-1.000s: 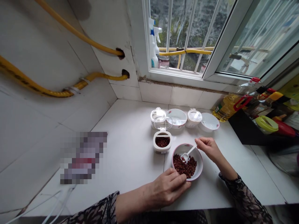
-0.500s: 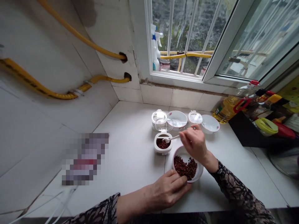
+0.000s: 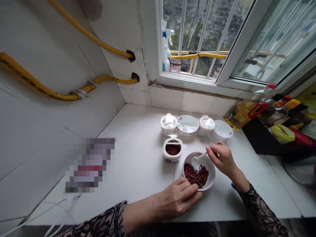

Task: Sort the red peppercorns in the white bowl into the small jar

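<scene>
My right hand (image 3: 223, 159) pinches the handle of a small white spoon (image 3: 195, 159), whose bowl hangs over the far part of a white bowl (image 3: 211, 176). Reddish-brown dried bits, like Sichuan peppercorns (image 3: 196, 176), lie in that bowl. My left hand (image 3: 179, 199) grips the bowl's near-left rim, fingers curled against it. Just beyond, to the left, stands a white seasoning jar (image 3: 172, 159) with its clear lid (image 3: 174, 130) raised and the same dark red bits inside. The spoon appears to carry nothing.
Behind stand a closed jar (image 3: 168, 123), a white bowl (image 3: 187, 125), another lidded jar (image 3: 206, 125) and a second white bowl (image 3: 222, 129). An oil bottle (image 3: 238, 115) and a black rack (image 3: 256, 140) of bottles fill the right. A blurred-out object (image 3: 90, 164) lies left on the counter (image 3: 138, 158).
My right hand has drawn the spoon out of the open jar and moved it right and nearer, over the bowl. My left hand stays on the rim.
</scene>
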